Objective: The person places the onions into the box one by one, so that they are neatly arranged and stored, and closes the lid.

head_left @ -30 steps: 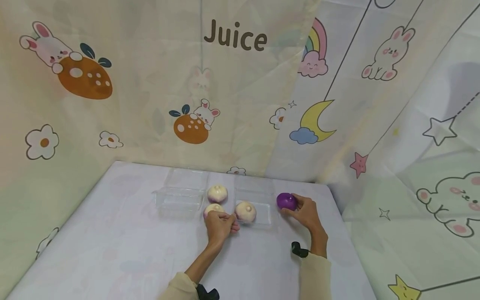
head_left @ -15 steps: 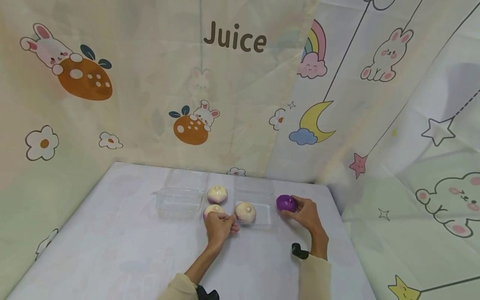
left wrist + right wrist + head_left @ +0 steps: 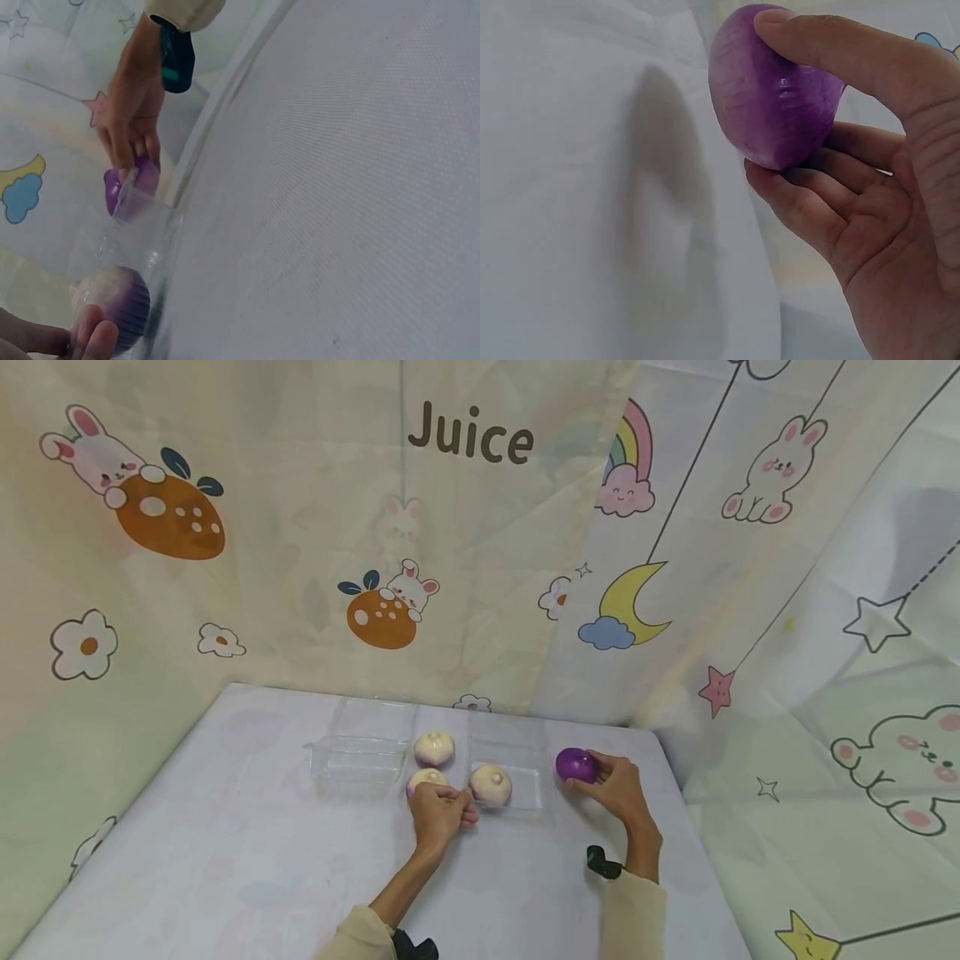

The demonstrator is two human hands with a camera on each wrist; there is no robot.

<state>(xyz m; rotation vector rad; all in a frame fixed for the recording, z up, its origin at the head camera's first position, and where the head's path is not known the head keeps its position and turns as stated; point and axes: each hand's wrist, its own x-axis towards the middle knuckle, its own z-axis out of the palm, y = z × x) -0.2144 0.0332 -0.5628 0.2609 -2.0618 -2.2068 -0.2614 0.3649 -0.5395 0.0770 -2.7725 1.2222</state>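
Note:
My right hand (image 3: 618, 787) holds a purple turnip (image 3: 576, 766) between thumb and fingertips, off the table at the right. In the right wrist view the turnip (image 3: 761, 97) is deep purple on one side and paler on the table side. My left hand (image 3: 437, 817) pinches the near left edge of a clear plastic box (image 3: 530, 787). Inside that box sits a turnip (image 3: 491, 786), creamy on top and purple below. Just beyond the left hand lies a second pale turnip (image 3: 428, 777), partly hidden by it. A third pale turnip (image 3: 435, 749) lies behind that one.
Another clear plastic box (image 3: 358, 762) with its lid folded back stands to the left. All this is on a white-covered table (image 3: 247, 827). A printed cloth (image 3: 300, 527) hangs behind and at the sides.
My right hand with the purple turnip has shifted very slightly to the right. The left hand, the boxes and the pale turnips have stayed in place.

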